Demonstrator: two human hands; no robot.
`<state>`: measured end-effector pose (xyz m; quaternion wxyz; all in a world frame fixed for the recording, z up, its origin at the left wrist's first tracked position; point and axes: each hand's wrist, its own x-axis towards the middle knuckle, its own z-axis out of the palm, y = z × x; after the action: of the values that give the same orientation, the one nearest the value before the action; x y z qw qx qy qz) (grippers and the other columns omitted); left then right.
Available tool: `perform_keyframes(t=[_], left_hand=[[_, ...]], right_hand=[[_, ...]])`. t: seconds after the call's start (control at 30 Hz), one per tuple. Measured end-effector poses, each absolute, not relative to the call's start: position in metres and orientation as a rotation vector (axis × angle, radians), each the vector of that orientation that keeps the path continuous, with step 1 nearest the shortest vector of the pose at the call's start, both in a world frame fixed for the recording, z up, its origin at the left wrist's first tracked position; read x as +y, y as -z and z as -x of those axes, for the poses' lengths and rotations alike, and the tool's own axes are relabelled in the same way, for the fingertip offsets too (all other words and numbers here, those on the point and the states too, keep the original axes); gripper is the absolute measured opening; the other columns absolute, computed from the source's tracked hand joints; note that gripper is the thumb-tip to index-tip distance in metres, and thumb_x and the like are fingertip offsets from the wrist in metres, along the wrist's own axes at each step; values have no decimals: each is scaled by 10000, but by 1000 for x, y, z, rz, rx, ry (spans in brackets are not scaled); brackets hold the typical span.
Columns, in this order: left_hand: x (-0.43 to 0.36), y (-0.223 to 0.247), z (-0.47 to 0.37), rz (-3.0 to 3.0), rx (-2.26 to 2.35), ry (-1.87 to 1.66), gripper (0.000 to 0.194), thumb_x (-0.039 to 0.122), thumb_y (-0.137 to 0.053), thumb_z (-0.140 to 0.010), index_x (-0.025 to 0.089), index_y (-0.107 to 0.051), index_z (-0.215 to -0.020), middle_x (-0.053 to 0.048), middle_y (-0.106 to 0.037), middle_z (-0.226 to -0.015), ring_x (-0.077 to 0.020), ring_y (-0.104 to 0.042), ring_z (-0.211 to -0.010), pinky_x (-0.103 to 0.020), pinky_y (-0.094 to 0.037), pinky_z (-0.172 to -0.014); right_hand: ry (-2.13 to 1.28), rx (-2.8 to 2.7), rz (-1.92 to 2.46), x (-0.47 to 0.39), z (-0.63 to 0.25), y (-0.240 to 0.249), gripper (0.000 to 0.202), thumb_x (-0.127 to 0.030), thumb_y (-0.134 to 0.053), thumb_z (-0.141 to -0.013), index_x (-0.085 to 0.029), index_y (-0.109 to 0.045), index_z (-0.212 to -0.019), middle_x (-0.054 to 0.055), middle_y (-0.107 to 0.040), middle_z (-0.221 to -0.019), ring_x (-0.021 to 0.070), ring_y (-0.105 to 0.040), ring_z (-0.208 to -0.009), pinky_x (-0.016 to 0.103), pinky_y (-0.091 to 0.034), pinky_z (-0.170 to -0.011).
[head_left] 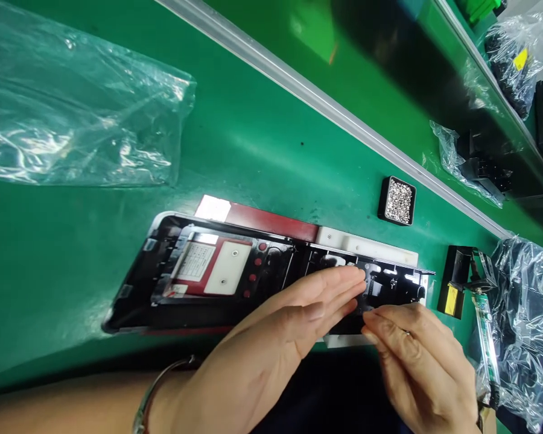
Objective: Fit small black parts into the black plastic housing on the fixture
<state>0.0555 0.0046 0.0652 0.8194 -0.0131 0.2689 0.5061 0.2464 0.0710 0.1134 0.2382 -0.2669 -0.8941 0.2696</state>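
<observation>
A long black plastic housing (136,289) lies open side up in a fixture with a red base (271,222) and white blocks (366,248). My left hand (280,337) is open, fingers stretched out together over the housing's right half, touching or just above it. Close to its fingertips, my right hand (425,355) is closed in a pinch at the housing's near edge. What the pinch holds, if anything, is hidden. Through the housing's opening on the left show a white plate (227,268) with two screws and a printed label (194,261).
Behind the fixture stands a small black box (383,202) full of tiny metal parts. At right, a clear-handled tool (485,328) with a green board inside rests near a black holder (444,292). Plastic-wrapped parts (520,319) lie beyond. A clear bag (85,114) covers the upper left.
</observation>
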Motion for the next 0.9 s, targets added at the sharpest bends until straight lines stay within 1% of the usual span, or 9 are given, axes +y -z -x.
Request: perform_keyframes(t=[0.1,0.23,0.3,0.4,0.57,0.7,0.77,0.83,0.9], left_hand=[[4,-58,-61,4,503,-1093,352,516,-607,-981,373,-720,-1282,33,-594,-1497,-264,-465,-1478,-415,-395,-1270],[3,-53,-67,-47,458,-1127,365,453,-515,-1025,339,-700,-1319,0,-632,-1448,-256,-496,-1449,-404,-405,-1251],[2,-54,-67,-56,465,-1118,379,452,-507,-1036,318,-687,-1341,-12,-617,-1468,-249,-476,-1467,-386,-397,-1256],[-2,-57,-63,-54,477,-1091,395,524,-571,-1018,346,-677,-1354,32,-541,-1550,-244,-395,-1529,-372,-372,-1279],[-5,-59,-57,-122,490,-970,516,618,-611,-983,406,-577,-1452,109,-343,-1662,-247,-181,-1614,-386,-305,-1325],[-8,-51,-52,-237,555,-893,620,689,-536,-991,390,-480,-1532,96,-333,-1679,-215,-28,-1630,-364,-292,-1333],[-12,-45,-50,-354,567,-853,636,707,-483,-1011,409,-411,-1568,98,-264,-1709,-219,-76,-1631,-368,-269,-1346],[-17,-41,-48,-401,582,-891,642,703,-484,-1016,420,-378,-1582,81,-221,-1726,-256,-162,-1620,-402,-271,-1351],[-20,-40,-49,-311,619,-1072,660,696,-516,-1003,379,-416,-1574,32,-267,-1715,-304,-206,-1608,-448,-286,-1347]], right_hand=[[-878,-2514,676,70,-236,-117,170,61,-568,-1079,-11,-656,-1205,139,-645,-1095,213,-624,-873,331,-538,-678],[-982,-2503,653,71,-222,-115,126,47,-576,-1098,-3,-661,-1175,136,-643,-1084,215,-642,-942,327,-576,-802],[-977,-2473,681,71,-218,-114,101,30,-594,-1098,2,-664,-1165,142,-637,-1065,231,-646,-943,341,-578,-801],[-958,-2469,715,71,-217,-113,96,5,-584,-1109,-15,-656,-1169,133,-634,-1068,233,-648,-924,341,-572,-774],[-871,-2565,696,69,-217,-111,161,-9,-493,-1137,-18,-649,-1175,133,-618,-1110,233,-645,-1012,321,-568,-852],[-812,-2479,664,65,-213,-104,244,-37,-402,-1175,-10,-636,-1112,124,-605,-1004,213,-599,-830,333,-507,-695],[-782,-2500,654,65,-214,-104,320,-84,-325,-1207,-13,-625,-1117,122,-601,-1017,210,-591,-828,335,-489,-717],[-760,-2562,645,66,-219,-104,326,-89,-297,-1214,-10,-610,-1164,135,-601,-1087,222,-609,-921,332,-495,-798],[-690,-2575,693,70,-226,-103,250,-51,-361,-1195,-24,-610,-1187,138,-601,-1123,222,-604,-962,321,-491,-825]])
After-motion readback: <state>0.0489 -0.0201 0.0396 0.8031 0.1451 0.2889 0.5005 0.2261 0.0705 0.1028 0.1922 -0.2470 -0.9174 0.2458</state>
